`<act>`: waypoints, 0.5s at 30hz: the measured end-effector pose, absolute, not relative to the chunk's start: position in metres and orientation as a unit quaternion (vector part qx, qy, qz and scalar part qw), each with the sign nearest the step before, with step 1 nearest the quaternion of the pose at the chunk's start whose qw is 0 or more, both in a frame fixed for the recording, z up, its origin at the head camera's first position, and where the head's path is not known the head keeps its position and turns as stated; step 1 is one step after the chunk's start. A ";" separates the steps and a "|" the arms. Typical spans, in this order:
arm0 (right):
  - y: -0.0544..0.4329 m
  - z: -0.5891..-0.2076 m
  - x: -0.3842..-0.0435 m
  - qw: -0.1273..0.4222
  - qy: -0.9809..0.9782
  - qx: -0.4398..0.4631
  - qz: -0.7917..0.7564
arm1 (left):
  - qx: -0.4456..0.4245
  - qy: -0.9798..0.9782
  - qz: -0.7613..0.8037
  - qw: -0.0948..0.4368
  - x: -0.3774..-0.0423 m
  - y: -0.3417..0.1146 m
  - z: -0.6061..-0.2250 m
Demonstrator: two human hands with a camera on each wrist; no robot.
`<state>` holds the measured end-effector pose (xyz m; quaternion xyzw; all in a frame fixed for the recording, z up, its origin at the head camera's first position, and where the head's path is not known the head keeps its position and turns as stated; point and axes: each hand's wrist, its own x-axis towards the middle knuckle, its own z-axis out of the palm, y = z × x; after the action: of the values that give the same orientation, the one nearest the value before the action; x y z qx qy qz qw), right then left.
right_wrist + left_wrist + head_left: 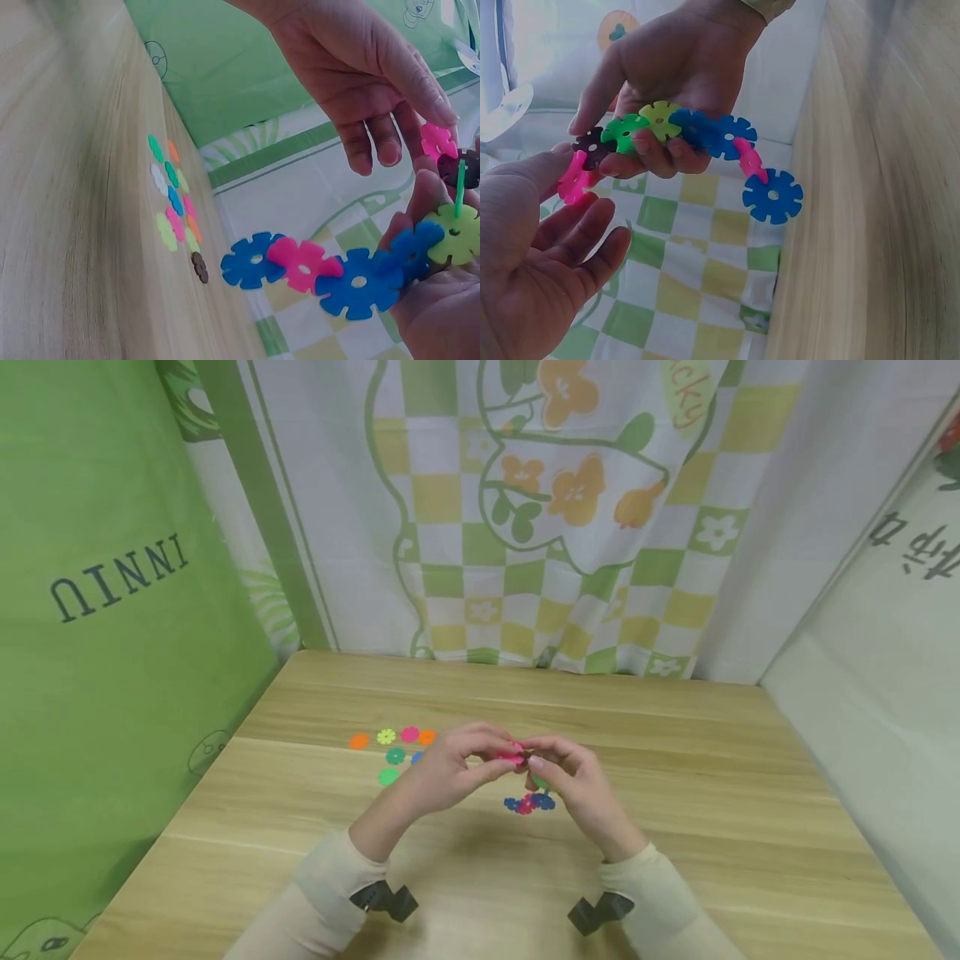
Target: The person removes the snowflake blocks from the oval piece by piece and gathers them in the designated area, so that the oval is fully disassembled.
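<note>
My left hand pinches a pink notched disc between thumb and fingers. My right hand holds a chain of flower-shaped snap discs, gripping it near a dark brown disc. The pink disc meets the brown one edge to edge; whether their slots are fully joined cannot be told. From there the chain runs through a green disc, a yellow-green disc and blue discs. It hangs past the right hand, ending in a pink disc and a blue disc.
Loose discs in several colours lie left of the hands on the wooden table, among them an orange disc and a brown disc. My left hand hides part of that group in the head view. Curtains surround the table.
</note>
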<state>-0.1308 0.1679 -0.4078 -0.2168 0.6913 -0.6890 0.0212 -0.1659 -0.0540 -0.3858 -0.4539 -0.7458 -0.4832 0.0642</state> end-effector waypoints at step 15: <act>0.167 -0.407 -0.131 0.037 0.615 -0.256 -0.745 | -0.482 -0.726 -0.478 0.107 -0.169 -0.051 -0.389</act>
<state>-0.1312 0.1669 -0.4069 -0.2558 0.6146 -0.7453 0.0369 -0.1688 -0.0507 -0.3895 -0.4822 -0.7265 -0.4777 0.1072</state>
